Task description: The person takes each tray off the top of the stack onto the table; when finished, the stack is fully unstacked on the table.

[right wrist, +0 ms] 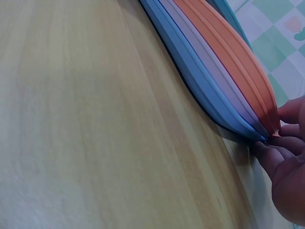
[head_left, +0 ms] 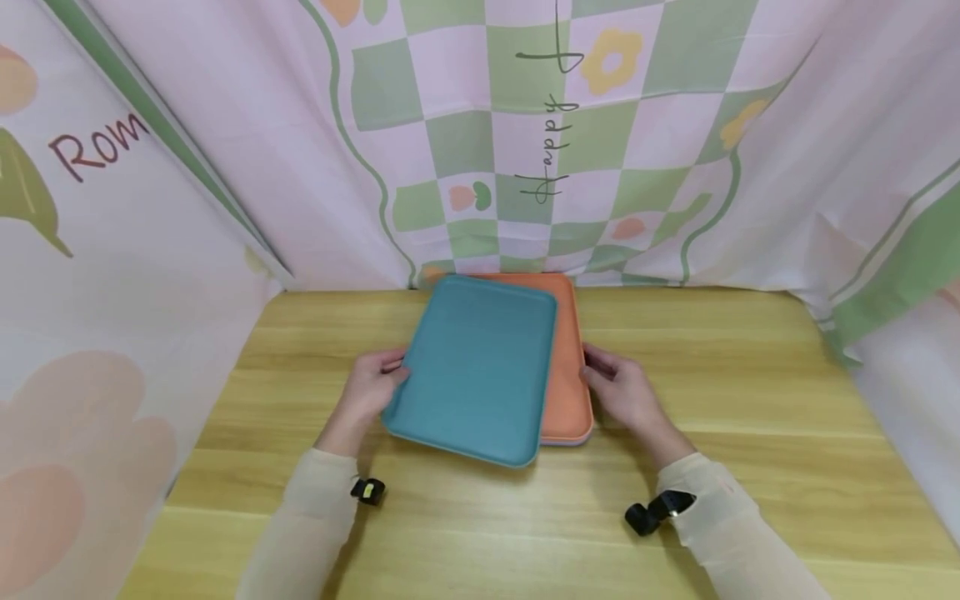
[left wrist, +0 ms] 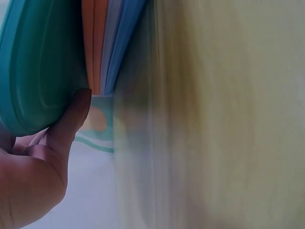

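A teal rectangular tray (head_left: 480, 367) is held tilted over a stack of trays, overlapping its left part. My left hand (head_left: 372, 382) pinches its left edge, the thumb at the rim. In the left wrist view, the teal tray (left wrist: 45, 67) stands apart from the stack at this side. An orange tray (head_left: 567, 392) tops the stack; the right wrist view shows a lilac tray (right wrist: 209, 64) and a blue tray (right wrist: 195, 76) beneath it. My right hand (head_left: 621, 387) holds the stack's right edge, fingertips against the orange and blue rims.
The stack lies on a wooden table (head_left: 720, 383), close to its back edge. A checked, flowered curtain (head_left: 525, 150) hangs right behind it, and printed cloth (head_left: 112, 317) borders the left side. Black wrist cameras (head_left: 643, 518) are strapped to both forearms.
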{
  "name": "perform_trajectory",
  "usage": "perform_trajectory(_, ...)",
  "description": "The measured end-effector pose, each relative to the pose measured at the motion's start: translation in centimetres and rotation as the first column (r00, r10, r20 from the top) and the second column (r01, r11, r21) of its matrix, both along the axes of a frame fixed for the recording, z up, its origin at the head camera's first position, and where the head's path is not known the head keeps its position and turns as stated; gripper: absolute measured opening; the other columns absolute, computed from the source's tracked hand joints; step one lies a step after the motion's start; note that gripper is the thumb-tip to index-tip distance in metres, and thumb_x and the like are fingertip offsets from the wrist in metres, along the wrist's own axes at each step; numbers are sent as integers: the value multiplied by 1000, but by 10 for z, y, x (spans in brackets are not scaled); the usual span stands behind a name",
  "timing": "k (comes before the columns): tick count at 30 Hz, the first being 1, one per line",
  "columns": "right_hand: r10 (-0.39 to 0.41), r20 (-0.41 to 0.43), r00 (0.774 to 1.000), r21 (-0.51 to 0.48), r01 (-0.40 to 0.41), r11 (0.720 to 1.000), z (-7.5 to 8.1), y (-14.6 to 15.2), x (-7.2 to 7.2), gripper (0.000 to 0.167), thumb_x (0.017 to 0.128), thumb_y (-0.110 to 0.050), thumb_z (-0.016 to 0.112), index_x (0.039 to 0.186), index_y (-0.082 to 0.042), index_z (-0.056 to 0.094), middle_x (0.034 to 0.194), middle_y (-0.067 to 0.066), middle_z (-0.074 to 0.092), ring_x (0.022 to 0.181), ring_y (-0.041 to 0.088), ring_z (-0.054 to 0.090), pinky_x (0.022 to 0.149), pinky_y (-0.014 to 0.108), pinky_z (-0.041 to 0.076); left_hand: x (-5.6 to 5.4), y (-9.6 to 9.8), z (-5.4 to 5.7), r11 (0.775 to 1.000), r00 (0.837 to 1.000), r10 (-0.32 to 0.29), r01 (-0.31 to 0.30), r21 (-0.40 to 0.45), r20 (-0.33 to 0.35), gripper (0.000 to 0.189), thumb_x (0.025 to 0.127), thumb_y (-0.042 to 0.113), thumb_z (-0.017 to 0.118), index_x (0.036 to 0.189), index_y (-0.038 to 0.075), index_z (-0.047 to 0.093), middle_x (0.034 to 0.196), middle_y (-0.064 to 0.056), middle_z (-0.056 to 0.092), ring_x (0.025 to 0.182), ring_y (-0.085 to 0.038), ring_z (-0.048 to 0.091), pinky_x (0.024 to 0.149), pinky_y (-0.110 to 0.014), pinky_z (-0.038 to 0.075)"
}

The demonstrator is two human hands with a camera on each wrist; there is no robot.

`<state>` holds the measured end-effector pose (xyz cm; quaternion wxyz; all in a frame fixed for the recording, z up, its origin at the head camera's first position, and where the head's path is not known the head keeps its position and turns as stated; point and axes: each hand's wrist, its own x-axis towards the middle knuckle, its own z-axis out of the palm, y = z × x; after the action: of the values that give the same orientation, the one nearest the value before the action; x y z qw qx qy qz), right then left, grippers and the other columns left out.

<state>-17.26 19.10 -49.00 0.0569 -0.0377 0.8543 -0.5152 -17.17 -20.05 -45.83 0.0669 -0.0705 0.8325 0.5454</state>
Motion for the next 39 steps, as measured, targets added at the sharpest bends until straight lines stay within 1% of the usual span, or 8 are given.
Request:
perform_trajectory(5,-3,10,1000,-20,3,1000,-1,-1,-1,53,111,-14,58,160,4,47,158,28,55,144,42,58,108,35,58,2,-11,0,998,998,61,-61,1,-8,42,105,2,61,147,-3,64,141,-26,70,132,-37,67,112,-46,56)
perform_trajectory(11,-9,10,1000,-46,10,999,-1,-1,-1,53,111,-14,60,159,5,47,157,29,55,143,42,59,101,19,58,5,-27,2,994,994,109,-109,8,-18,40,105,2,61,144,-3,66,139,-27,71,126,-30,69,97,-26,56)
perform_trajectory(13,-11,12,1000,-46,12,999,0,-1,0,54,111,-14,60,159,5,47,157,28,55,142,42,59,101,20,58,6,-32,3,992,992,124,-124,15,-14,40,105,3,62,144,-3,67,139,-27,71,124,-28,70,95,-24,56)
perform_trajectory(18,-18,24,1000,-40,19,999,1,-1,0,54,111,-17,61,160,2,48,157,27,56,142,40,60,101,22,59,8,-45,8,986,987,161,-162,36,12,40,106,4,63,145,-1,66,142,-27,69,123,-26,70,99,-29,58)
perform_trajectory(23,-26,27,999,-31,27,999,-1,-1,-1,54,111,-17,61,160,2,48,157,26,56,143,39,60,100,18,57,9,-56,11,977,980,196,-199,78,43,41,106,5,63,147,-2,64,144,-26,68,108,-9,70,84,-16,55)
perform_trajectory(29,-24,25,999,-25,25,999,-2,0,-2,53,111,-17,60,159,3,49,157,27,57,142,39,60,98,14,56,11,-74,13,968,971,226,-233,95,75,43,107,7,63,149,-2,62,145,-23,68,100,3,67,82,-14,54)
perform_trajectory(35,-21,34,999,-39,22,999,0,0,-1,54,111,-16,61,160,2,48,157,26,56,143,39,60,98,14,56,14,-94,13,959,962,254,-264,106,97,46,108,10,64,153,0,59,144,-13,70,95,11,64,82,-12,55)
perform_trajectory(39,-14,33,999,-42,15,999,1,-1,0,54,111,-17,61,160,2,47,158,27,55,143,39,59,99,14,56,16,-105,14,950,954,278,-290,118,108,49,108,10,64,154,0,57,125,7,77,92,13,64,80,-13,55)
